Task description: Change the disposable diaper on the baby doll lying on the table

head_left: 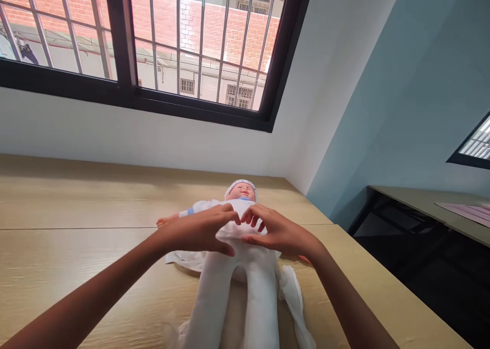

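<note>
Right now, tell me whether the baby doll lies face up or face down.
Face up: the baby doll shows its face and blue collar to the camera above.

Readable text, labels, numbers and signs: none
Doll's (245, 190) cap (240, 182): small dark marks along the band — too small to tell whether they are letters or a pattern
</note>
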A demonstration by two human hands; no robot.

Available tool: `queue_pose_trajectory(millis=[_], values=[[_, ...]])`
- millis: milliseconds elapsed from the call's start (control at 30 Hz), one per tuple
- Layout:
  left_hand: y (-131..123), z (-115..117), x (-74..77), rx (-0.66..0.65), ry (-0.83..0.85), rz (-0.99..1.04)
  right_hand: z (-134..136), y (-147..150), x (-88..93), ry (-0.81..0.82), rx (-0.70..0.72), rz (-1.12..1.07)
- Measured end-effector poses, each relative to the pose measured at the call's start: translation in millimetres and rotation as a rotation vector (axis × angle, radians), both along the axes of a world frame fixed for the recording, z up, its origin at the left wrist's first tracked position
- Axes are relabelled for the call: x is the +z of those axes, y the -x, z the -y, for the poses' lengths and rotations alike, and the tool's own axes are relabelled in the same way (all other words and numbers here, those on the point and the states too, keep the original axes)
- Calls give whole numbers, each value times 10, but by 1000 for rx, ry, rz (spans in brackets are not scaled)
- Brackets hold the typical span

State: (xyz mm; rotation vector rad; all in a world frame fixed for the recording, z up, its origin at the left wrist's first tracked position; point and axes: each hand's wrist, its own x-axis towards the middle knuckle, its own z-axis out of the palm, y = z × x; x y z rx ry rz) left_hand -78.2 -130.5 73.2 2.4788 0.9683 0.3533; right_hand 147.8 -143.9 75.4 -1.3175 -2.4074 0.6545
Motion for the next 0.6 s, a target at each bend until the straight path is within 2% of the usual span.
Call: queue_pose_trajectory(millis=[100,200,267,333,433,533,600], values=[[-93,1,-176,-29,-68,24,80,113,-166,-53,-20,40],[-84,95,-220,-108,-60,9,321,197,-308,-99,-20,59],[-8,185,-180,-143,16,-60,539,211,-352,-77,9,98],[104,269,-106,-173,145,-150,765,190,-342,15,10,112],[289,377,20,-248,297,-194,1056,129,-262,168,-62,74],[405,515,84,-271,264,-137,1267,117,-202,180,-146,37],[400,657,58,-255,155,-87,1379,174,-214,130,-175,49]])
